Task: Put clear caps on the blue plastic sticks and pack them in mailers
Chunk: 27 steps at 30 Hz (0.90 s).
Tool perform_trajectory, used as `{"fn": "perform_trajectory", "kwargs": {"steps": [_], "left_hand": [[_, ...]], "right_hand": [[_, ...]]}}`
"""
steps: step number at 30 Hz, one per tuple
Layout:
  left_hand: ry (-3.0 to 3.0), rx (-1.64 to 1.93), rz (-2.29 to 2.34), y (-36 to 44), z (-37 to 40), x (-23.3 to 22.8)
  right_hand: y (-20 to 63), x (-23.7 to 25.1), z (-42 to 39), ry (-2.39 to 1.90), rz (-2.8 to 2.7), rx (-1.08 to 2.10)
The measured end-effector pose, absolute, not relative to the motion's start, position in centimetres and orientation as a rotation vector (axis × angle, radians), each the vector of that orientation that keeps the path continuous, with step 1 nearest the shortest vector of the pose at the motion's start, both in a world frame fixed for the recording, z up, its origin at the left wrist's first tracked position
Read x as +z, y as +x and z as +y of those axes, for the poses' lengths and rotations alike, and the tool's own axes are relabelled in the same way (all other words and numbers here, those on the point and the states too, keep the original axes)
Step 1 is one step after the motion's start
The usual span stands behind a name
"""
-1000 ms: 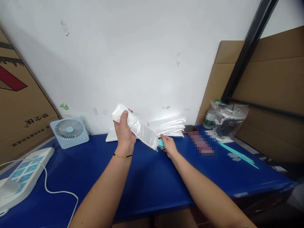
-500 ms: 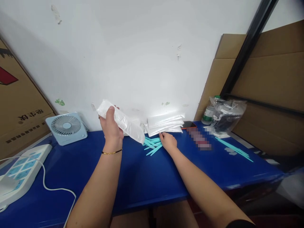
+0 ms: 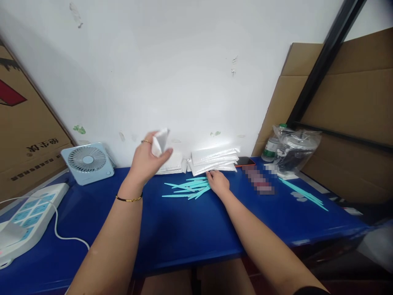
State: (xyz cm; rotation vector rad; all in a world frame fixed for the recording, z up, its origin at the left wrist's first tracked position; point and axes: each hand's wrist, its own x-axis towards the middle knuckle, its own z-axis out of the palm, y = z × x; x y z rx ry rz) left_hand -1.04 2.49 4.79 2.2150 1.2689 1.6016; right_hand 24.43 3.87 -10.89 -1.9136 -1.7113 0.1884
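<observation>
Raised above the table, my left hand (image 3: 149, 157) grips a white plastic packet (image 3: 160, 142), now seen nearly end-on with much of it hidden by the fingers. My right hand (image 3: 218, 182) rests on the table at the right end of a loose pile of turquoise flat sticks (image 3: 187, 188). Its fingertips are closed at the sticks, and whether one is pinched in them is hidden. Just behind that hand lies a stack of white packets (image 3: 213, 159). A second stack of white packets (image 3: 172, 164) sits to its left, partly behind my left hand.
On the left stand a light blue fan (image 3: 88, 162) and a white power strip (image 3: 33, 221) with a cable. At right are a phone (image 3: 245, 162), a bottle (image 3: 270, 147), a clear plastic bag (image 3: 296, 149) and more turquoise sticks (image 3: 303, 194). Cardboard (image 3: 27, 135) leans at the left.
My left hand has turned over, swinging the packet from lying lengthwise to nearly end-on and uncovering more turquoise sticks and the left stack. My right hand has stayed at the pile.
</observation>
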Motion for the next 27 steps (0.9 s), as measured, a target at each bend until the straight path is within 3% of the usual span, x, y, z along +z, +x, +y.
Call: {"fn": "perform_trajectory", "kwargs": {"steps": [3, 7, 15, 23, 27], "left_hand": [[2.559, 0.647, 1.713, -3.1, 3.4, 0.7], [2.496, -0.001, 1.840, -5.5, 4.8, -4.3], [2.620, 0.023, 1.287, 0.6, 2.8, -8.3], [2.613, 0.080, 1.243, 4.2, -2.6, -8.9], [2.683, 0.327, 1.299, 4.6, -1.9, -7.3]], "right_hand": [[25.6, -10.9, 4.2, -1.772, -1.744, 0.392], [27.1, -10.7, 4.6, -1.610, -1.828, 0.579], [27.8, -11.0, 4.7, -1.410, -1.918, 0.697], [28.3, -10.4, 4.2, -1.389, -2.057, 0.653], [28.3, -9.7, 3.5, -1.403, -2.058, 0.754]]}}
